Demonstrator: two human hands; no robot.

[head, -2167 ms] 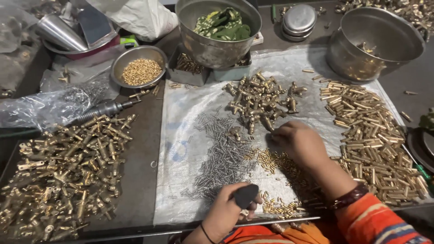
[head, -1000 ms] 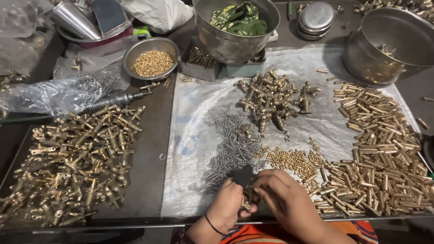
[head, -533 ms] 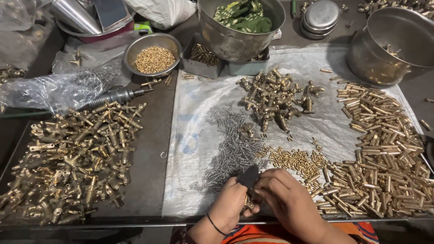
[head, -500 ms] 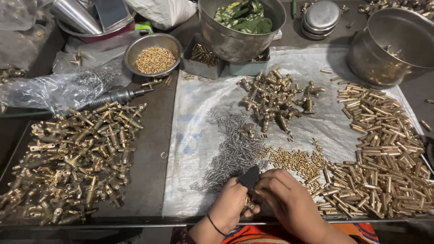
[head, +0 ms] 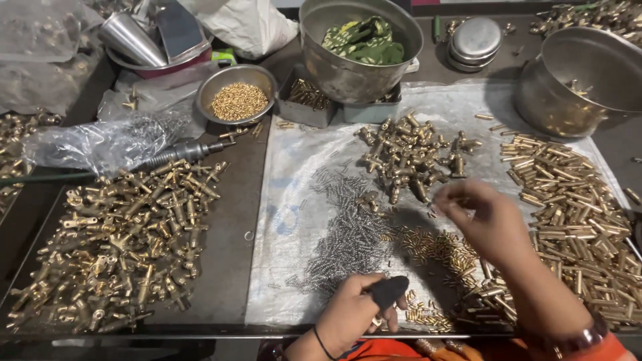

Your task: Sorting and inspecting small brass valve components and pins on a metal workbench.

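Observation:
My left hand [head: 358, 313] rests at the near edge of the white plastic sheet [head: 291, 220]. A black cover sits on its thumb [head: 389, 291], and the fingers pinch a small brass part. My right hand [head: 481, 217] is raised and blurred, fingers curled, reaching toward the heap of brass fittings [head: 409, 157]. I cannot tell whether it holds anything. Between the hands lie a pile of small steel springs [head: 348, 230] and a scatter of short brass pins [head: 435, 244]. A large pile of brass tubes [head: 575, 207] lies just right of my right hand.
A big heap of brass fittings [head: 120, 247] covers the dark tray on the left. Behind stand a bowl of brass beads [head: 239, 100], a pot with green cloth [head: 361, 40], a steel pot [head: 588, 73], stacked lids [head: 475, 41], a metal tool [head: 180, 152] and a plastic bag [head: 100, 140].
My right hand has left the left hand and moved up and away toward the heap of brass fittings. The left hand stays at the near edge.

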